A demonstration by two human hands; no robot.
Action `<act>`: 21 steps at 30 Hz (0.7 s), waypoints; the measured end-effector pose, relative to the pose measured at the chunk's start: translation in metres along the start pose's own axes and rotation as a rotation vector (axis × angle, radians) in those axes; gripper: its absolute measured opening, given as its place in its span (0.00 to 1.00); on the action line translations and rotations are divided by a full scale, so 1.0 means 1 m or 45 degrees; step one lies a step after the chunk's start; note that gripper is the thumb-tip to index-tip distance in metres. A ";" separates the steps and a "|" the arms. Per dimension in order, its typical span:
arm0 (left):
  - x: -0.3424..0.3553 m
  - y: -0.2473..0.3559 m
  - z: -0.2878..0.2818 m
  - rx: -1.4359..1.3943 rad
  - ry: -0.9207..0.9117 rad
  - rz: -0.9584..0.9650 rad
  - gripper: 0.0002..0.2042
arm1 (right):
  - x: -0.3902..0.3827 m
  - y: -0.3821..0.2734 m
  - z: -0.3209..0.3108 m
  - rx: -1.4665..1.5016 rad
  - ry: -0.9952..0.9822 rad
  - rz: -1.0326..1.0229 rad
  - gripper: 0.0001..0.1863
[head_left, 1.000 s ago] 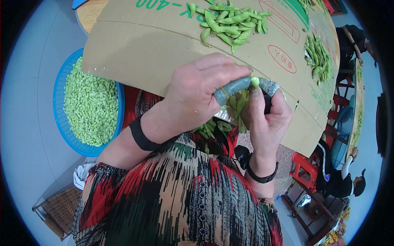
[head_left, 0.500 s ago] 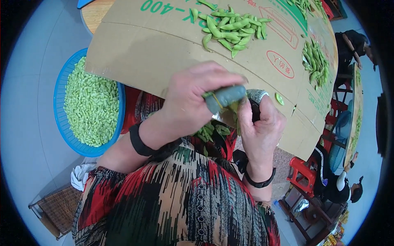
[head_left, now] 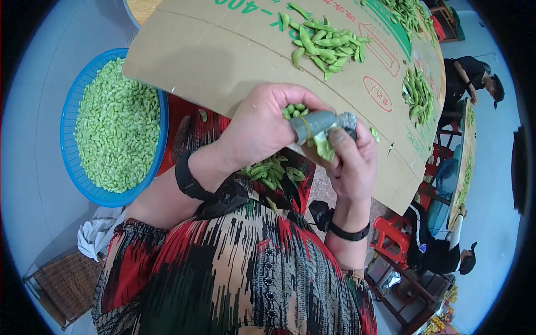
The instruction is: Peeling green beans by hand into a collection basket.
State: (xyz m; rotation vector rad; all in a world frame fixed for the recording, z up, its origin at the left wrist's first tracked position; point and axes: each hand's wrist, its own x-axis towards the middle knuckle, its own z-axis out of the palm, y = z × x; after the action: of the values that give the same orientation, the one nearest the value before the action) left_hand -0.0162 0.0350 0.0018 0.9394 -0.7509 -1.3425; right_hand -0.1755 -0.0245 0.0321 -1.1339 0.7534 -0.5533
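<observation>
My left hand (head_left: 262, 120) is closed round several green pods (head_left: 296, 109), a grey sleeve with a yellow band (head_left: 312, 125) covering one finger. Against it, my right hand (head_left: 354, 159), with a worn grey wrap on a finger, pinches a pale green split pod (head_left: 322, 146) under its thumb. Below the hands, more pods (head_left: 268, 170) lie near my lap, partly hidden. A cardboard sheet (head_left: 195, 50) covers the table ahead, bearing a pile of whole pods (head_left: 329, 47) and a second pile (head_left: 419, 95) at the right.
A blue basket of shelled beans (head_left: 163, 134) stands at the left. Two co-workers (head_left: 469, 81) (head_left: 438, 254) are at a long table (head_left: 463, 173) on the right, by red stools (head_left: 391, 240). A wicker seat (head_left: 64, 285) and white cloth (head_left: 95, 234) are at lower left.
The pale bean at my right thumb is gone from sight; a split pod shows there now. More pods show inside my left hand. The whole view has shifted slightly.
</observation>
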 end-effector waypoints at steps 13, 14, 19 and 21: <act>-0.013 0.007 -0.006 0.513 0.035 0.534 0.09 | -0.005 -0.006 0.024 -0.660 0.120 -0.368 0.03; -0.014 0.005 -0.005 0.323 0.037 0.383 0.08 | -0.008 -0.006 0.022 -0.690 0.101 -0.326 0.03; -0.015 0.010 -0.009 0.333 -0.051 0.292 0.07 | -0.012 -0.012 0.015 -0.903 -0.002 -0.396 0.03; -0.018 0.019 -0.013 0.210 -0.074 0.139 0.07 | -0.013 -0.014 0.017 -0.667 -0.087 -0.235 0.01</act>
State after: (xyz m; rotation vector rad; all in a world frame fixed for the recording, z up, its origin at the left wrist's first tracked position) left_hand 0.0024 0.0543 0.0139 0.9775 -0.9554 -1.2305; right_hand -0.1711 -0.0098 0.0524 -1.7118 0.7596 -0.4788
